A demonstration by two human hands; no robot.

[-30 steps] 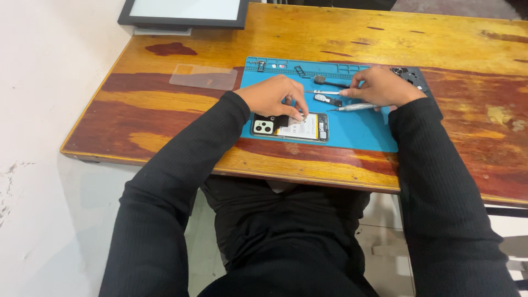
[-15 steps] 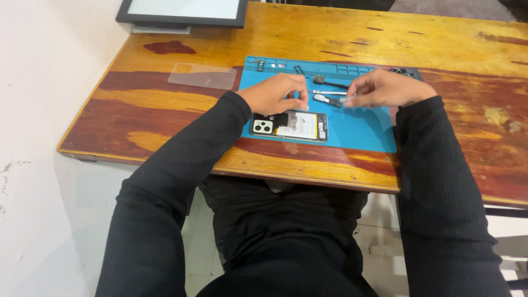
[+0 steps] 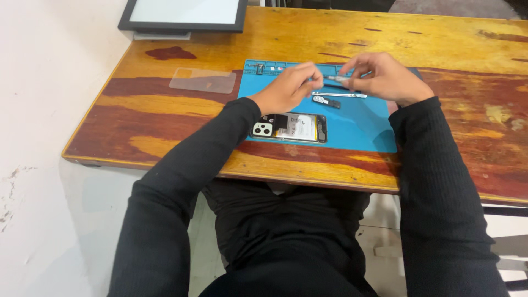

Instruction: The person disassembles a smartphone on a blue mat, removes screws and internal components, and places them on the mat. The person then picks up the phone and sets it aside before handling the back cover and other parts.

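I am holding both hands up over the blue work mat [image 3: 363, 129], close together, with only a small gap between their fingertips. My right hand [image 3: 385, 77] is pinching a slim grey tool [image 3: 340, 80] by its end, fingers curled around it, and the tool is pointing across toward my left hand. My left hand [image 3: 289, 88] is curled, thumb and forefinger pressed together near the tip of that tool; whether something tiny is sitting between them I cannot tell.

Just under the gap between my hands, a thin silver tool [image 3: 341, 95] is lying flat on the mat, and a small dark part [image 3: 329, 101] is lying right beside it, on the side nearer to me. Below my left wrist, closer to my body, the opened phone [image 3: 289, 127] is lying face down on the mat with its back off, camera end toward my left.

Beyond my left hand, small parts are sitting in the row of little compartments [image 3: 264, 68] along the mat's far edge. Out to the left of my left forearm a clear rectangular sheet [image 3: 202, 80] is lying on the wooden table [image 3: 451, 44], and further off beyond it a dark-framed panel [image 3: 184, 14] is resting at the table's far corner.
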